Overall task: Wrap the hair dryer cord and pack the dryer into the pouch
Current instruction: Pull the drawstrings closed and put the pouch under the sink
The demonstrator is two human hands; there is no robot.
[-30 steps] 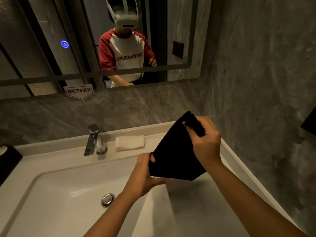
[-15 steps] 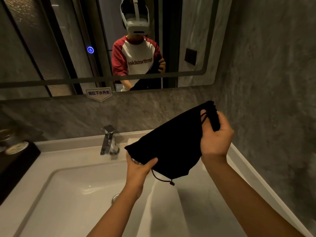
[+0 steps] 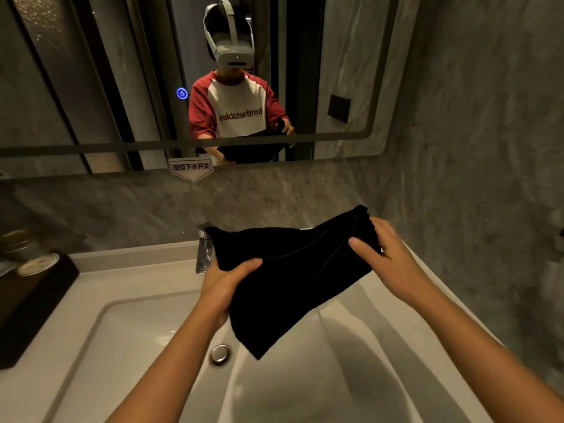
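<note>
A black fabric drawstring pouch [image 3: 293, 279] hangs in the air above the white sink, held by both hands. My left hand [image 3: 227, 283] grips its lower left side, thumb on top of the cloth. My right hand [image 3: 381, 254] grips its gathered mouth at the upper right, thumb pressed on the fabric. The pouch lies roughly level, one corner drooping toward the drain. No hair dryer or cord is visible; I cannot tell whether anything is inside the pouch.
A white basin [image 3: 128, 346] with a chrome drain plug [image 3: 219, 354] lies below. A chrome faucet [image 3: 203, 254] stands behind the pouch. A dark tray with cups [image 3: 33, 282] sits at the left. A mirror [image 3: 91, 71] and grey stone walls enclose the space.
The pouch has turned from hanging tilted to lying flatter and wider between the hands. My left hand shifted its grip up along the left side. The camera view tilted down slightly.
</note>
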